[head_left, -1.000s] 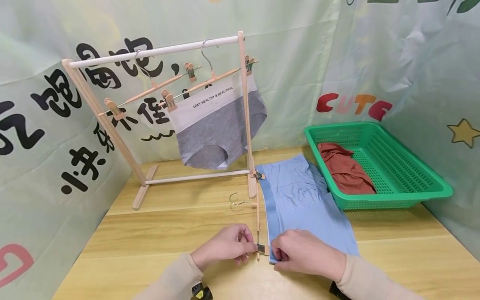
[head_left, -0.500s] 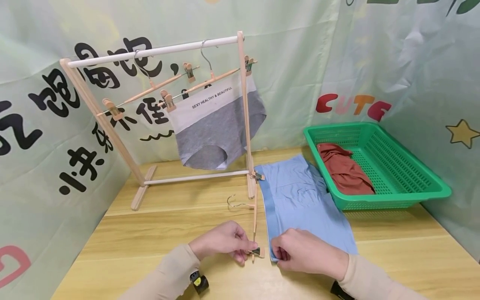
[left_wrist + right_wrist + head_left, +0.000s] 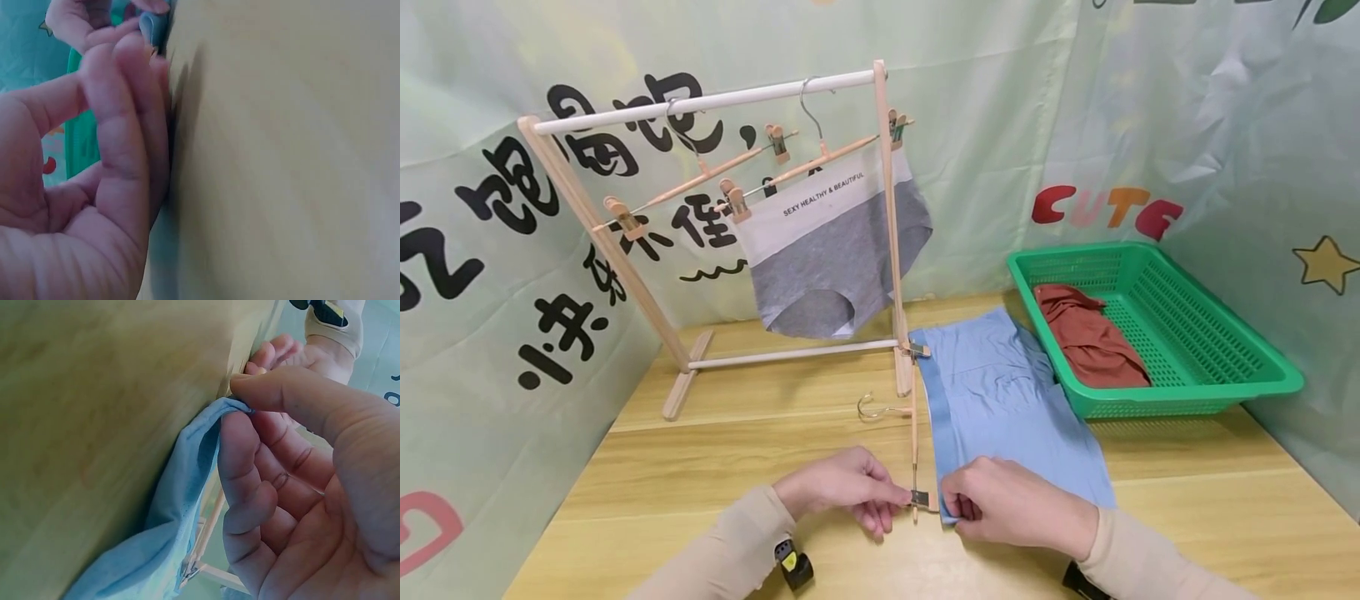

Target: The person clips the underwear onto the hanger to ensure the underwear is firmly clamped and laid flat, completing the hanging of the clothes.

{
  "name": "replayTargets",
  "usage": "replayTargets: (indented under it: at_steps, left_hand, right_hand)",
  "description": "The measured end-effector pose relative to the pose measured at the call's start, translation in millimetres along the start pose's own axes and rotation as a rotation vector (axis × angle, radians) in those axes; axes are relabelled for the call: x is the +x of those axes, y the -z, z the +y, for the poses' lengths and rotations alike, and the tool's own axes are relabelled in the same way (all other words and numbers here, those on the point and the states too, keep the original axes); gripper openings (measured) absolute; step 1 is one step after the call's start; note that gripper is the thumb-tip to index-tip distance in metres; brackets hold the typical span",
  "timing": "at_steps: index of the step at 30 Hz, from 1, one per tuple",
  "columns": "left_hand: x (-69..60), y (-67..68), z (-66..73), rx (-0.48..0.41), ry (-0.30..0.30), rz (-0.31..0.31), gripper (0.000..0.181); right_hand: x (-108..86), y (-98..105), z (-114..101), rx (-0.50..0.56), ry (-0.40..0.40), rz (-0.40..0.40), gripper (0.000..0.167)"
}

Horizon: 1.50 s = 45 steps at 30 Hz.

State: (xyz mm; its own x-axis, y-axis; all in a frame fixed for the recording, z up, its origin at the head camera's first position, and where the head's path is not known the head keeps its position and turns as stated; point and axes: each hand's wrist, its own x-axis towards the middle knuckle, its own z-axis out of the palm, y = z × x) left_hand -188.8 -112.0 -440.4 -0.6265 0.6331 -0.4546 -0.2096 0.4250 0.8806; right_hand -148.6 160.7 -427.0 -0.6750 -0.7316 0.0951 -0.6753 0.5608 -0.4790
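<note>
Light-blue underpants point(image 3: 1000, 383) lie flat on the table, waistband toward the left. Alongside the waistband runs a clip hanger point(image 3: 915, 433), its hook pointing left. Its far clip point(image 3: 917, 350) sits at the waistband's far corner. My left hand point(image 3: 850, 487) pinches the near clip point(image 3: 920, 498) between thumb and finger. That clip's tip is right beside the waistband edge; whether it touches the cloth I cannot tell. With thumb and curled fingers my right hand point(image 3: 1018, 504) pinches the near waistband corner, and the right wrist view shows the folded blue cloth point(image 3: 200, 437) between them.
A wooden rack point(image 3: 891, 208) stands at back left. From it hang grey-and-white underpants point(image 3: 827, 242) on one hanger and a bare clip hanger point(image 3: 722, 175). At the right, a green basket point(image 3: 1187, 400) holds a reddish-brown cloth point(image 3: 1093, 342), its edge close to the blue underpants.
The left hand drew the near clip and hanger end slightly left, away from the waistband, then brought it back right. The right hand stays almost still on the corner.
</note>
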Motion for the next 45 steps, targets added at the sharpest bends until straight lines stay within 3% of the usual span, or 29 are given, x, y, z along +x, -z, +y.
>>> replayTargets:
  at_steps: [8, 19, 28, 37, 45]
  left_hand:
    - [0.0, -8.7, 0.7, -0.044, 0.007, 0.055, 0.024]
    - [-2.2, -13.0, 2.1, -0.089, -0.008, 0.067, 0.022]
    - [-0.7, -15.5, -1.2, -0.108, -0.056, 0.163, 0.017]
    - [4.1, -16.1, -3.0, -0.127, -0.082, 0.142, 0.013]
    - [8.1, -22.9, -4.3, -0.122, -0.071, 0.191, 0.019]
  right_hand:
    - [-1.4, -1, 2, 0.011, 0.008, -0.001, 0.03]
    - [-2.9, -1, 3, 0.014, 0.005, 0.006, 0.03]
    - [-4.0, 0, 3, 0.003, 0.007, 0.014, 0.03]
    - [-3.8, 3, 2, -0.009, 0.016, 0.019, 0.029]
    - [-3.6, 2, 0, -0.02, 0.02, 0.017, 0.026]
